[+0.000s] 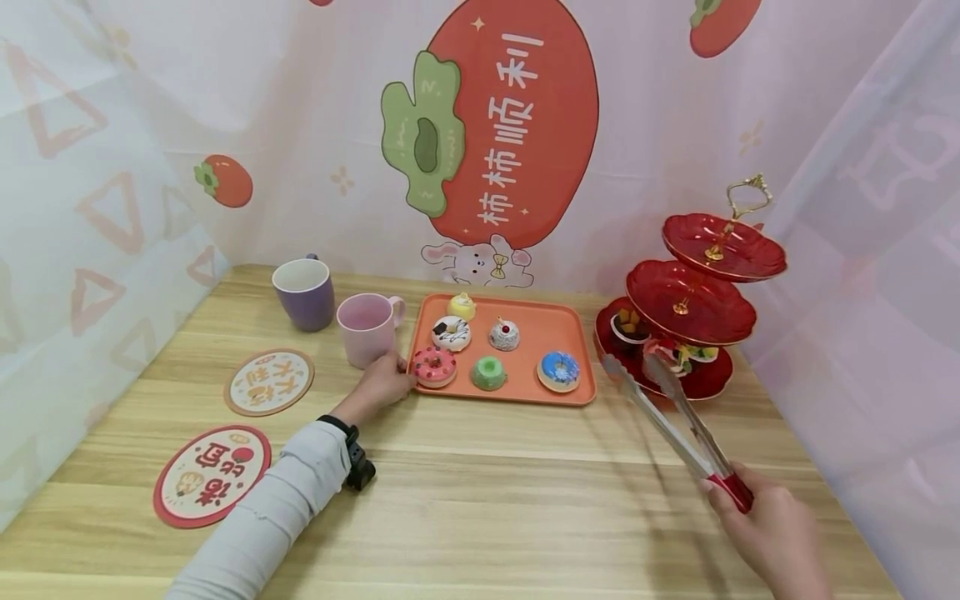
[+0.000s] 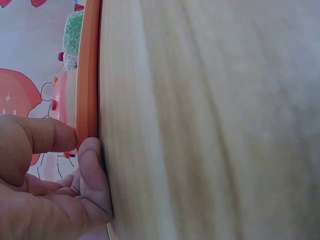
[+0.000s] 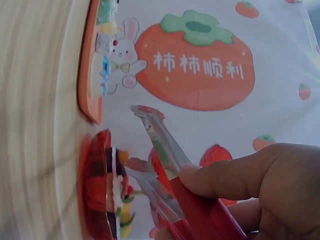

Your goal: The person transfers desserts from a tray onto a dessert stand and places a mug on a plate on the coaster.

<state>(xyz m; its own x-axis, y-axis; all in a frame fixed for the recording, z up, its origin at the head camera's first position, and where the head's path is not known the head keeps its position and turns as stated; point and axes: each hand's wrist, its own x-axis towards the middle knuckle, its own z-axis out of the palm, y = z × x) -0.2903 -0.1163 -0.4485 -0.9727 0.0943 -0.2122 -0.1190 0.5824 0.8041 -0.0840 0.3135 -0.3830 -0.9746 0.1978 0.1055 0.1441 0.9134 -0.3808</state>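
Observation:
My left hand [image 1: 386,381] pinches the front left corner of an orange tray [image 1: 520,367] between thumb and fingers; the left wrist view shows the tray's rim [image 2: 88,75] between them. On the tray lie a pink donut [image 1: 435,367], a white donut [image 1: 452,333], a blue donut [image 1: 558,371], a green cake [image 1: 489,372], a cherry-topped cake [image 1: 505,334] and a yellow cake [image 1: 461,307]. My right hand [image 1: 776,525] grips metal tongs [image 1: 667,429] by their red handles. The tongs' tips stand apart, near the lowest plate of a red three-tiered stand [image 1: 690,300].
Several small desserts [image 1: 628,326] sit on the stand's bottom plate. A pink mug [image 1: 366,333] stands close beside my left hand, with a purple mug [image 1: 306,296] behind it. Two round coasters, one orange-rimmed [image 1: 270,382] and one red-rimmed [image 1: 213,475], lie at the left.

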